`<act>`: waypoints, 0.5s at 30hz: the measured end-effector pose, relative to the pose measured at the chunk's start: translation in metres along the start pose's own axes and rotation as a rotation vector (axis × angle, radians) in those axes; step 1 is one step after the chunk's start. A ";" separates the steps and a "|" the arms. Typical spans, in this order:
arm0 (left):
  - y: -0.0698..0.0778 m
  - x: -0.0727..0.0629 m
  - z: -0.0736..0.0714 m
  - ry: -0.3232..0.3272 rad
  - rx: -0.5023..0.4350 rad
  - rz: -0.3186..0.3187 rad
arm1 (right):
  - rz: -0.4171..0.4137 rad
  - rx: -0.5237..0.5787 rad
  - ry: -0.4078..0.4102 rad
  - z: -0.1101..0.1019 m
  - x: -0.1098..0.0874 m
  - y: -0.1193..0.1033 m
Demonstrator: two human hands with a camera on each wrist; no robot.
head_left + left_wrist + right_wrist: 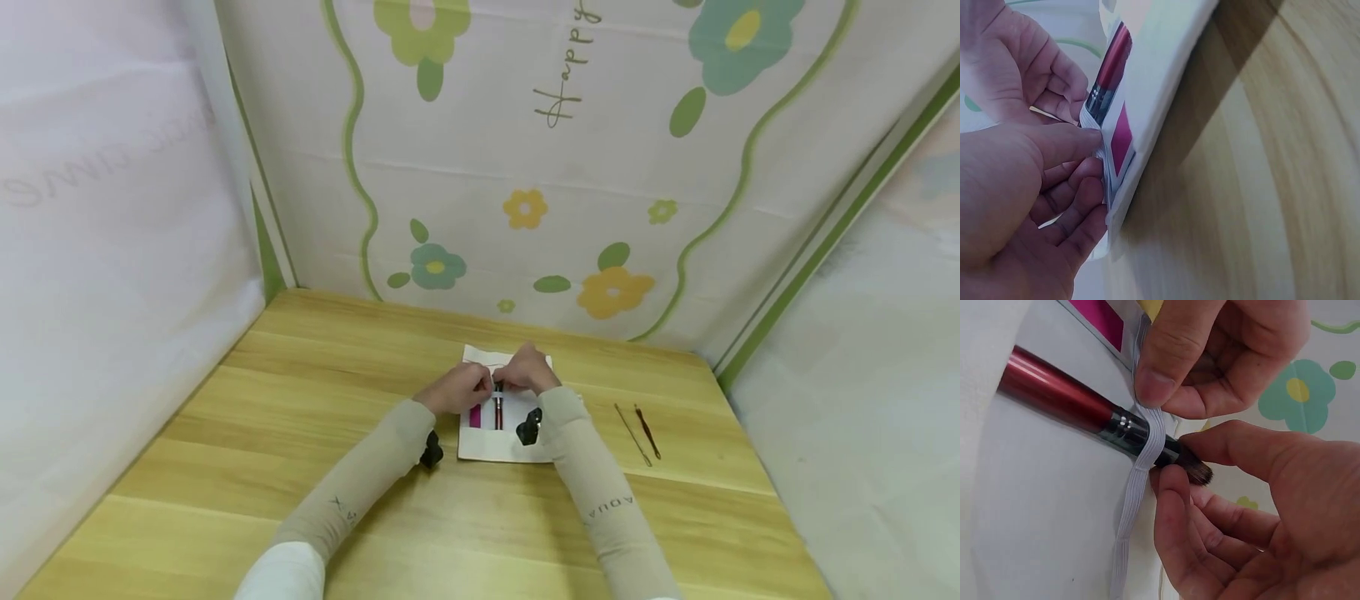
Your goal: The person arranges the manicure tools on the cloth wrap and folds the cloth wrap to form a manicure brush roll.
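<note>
- Nearest the camera: your beige left sleeve [367, 479] and, to its right, your beige right sleeve [611, 500], both reaching forward over the wood-grain table [187, 475].
- Your left hand [459, 388]: thumb and fingers pinch the white elastic band [1129, 512] of the open white pouch [491, 447].
- Magenta-faced flat piece [476, 416]: in the pouch, left of the brush.
- Red-handled brush [1094, 412]: lies in the pouch, passing under the band; handle toward you, brown bristles away.
- Your right hand [527, 371]: thumb and fingers pinch the brush near its bristles.
- Well right of the pouch: thin gold-coloured tool [632, 434], then slim dark-red tool [647, 432], apart on the table.
</note>
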State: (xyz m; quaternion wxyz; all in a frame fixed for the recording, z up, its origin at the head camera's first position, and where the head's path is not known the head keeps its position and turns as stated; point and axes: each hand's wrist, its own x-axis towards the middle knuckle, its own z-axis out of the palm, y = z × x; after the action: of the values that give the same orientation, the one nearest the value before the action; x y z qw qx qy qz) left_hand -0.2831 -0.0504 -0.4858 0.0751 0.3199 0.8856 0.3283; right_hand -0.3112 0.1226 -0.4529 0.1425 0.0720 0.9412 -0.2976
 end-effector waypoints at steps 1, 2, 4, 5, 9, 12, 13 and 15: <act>0.000 0.000 0.000 -0.002 0.000 -0.002 | -0.001 0.004 -0.008 0.000 -0.001 0.000; 0.001 0.000 0.000 -0.002 -0.002 -0.004 | -0.002 0.006 -0.016 0.001 -0.003 0.000; 0.001 0.000 0.000 -0.004 0.002 -0.009 | -0.004 0.004 -0.025 0.001 -0.005 -0.001; 0.002 0.000 0.000 -0.001 0.004 -0.011 | -0.004 0.003 -0.030 0.002 -0.006 -0.001; 0.003 -0.001 0.001 0.008 0.016 -0.022 | -0.017 -0.018 -0.037 0.003 -0.009 -0.002; 0.004 -0.002 0.001 0.011 0.021 -0.022 | -0.032 -0.047 -0.036 0.004 -0.009 -0.001; 0.004 -0.002 0.001 0.010 0.022 -0.023 | -0.036 -0.050 -0.036 0.004 -0.009 -0.001; 0.004 -0.002 0.002 0.008 0.021 -0.028 | -0.041 -0.049 -0.038 0.003 -0.009 -0.001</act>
State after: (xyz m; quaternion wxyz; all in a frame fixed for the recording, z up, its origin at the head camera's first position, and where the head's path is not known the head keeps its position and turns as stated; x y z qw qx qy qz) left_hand -0.2794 -0.0482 -0.4848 0.0725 0.3069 0.8937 0.3191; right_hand -0.3020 0.1199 -0.4521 0.1562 0.0435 0.9466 -0.2787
